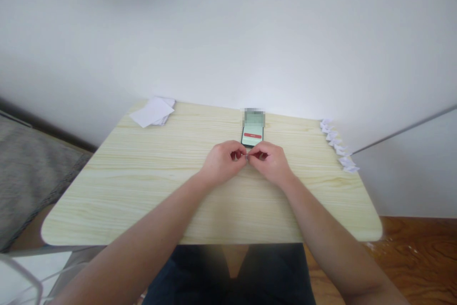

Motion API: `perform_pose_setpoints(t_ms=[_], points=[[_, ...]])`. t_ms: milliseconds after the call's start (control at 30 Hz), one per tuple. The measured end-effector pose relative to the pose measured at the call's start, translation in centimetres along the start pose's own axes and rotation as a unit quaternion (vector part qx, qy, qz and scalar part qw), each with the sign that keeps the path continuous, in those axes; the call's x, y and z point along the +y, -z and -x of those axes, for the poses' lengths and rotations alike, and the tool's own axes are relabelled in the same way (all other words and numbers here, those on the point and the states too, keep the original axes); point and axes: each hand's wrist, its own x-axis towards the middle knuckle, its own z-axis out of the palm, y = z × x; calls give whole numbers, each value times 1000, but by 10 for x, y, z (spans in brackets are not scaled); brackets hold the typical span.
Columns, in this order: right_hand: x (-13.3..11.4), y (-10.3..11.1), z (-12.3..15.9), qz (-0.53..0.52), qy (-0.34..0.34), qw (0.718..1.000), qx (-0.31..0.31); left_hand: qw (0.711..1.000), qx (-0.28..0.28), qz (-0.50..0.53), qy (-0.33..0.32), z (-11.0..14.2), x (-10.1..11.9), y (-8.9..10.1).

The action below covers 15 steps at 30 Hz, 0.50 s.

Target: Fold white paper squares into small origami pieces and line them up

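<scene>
My left hand (228, 160) and my right hand (268, 160) meet over the middle of the table, fingertips almost touching. Both are closed in a pinch on a small, pale piece of folded paper (246, 156), mostly hidden by the fingers. Just beyond the fingertips lies a phone (253, 138) with its screen lit, showing a red bar; its upper part is blurred out. At the back left of the table is a loose stack of white paper sheets (153, 112). Along the right edge runs a row of several small folded white paper figures (336, 143).
The pale wood-grain table (143, 172) has rounded front corners and its back edge is against a white wall (228, 34). A grey fabric surface (35, 172) is at the left. Brown wooden floor (421, 248) shows at the lower right.
</scene>
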Motion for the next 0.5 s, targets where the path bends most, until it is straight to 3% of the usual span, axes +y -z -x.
perform_pose_setpoints(t_ms=[500], points=[[-1,1,0,-17,-32,999,1,999,24,-1,22,-2,-3,1]])
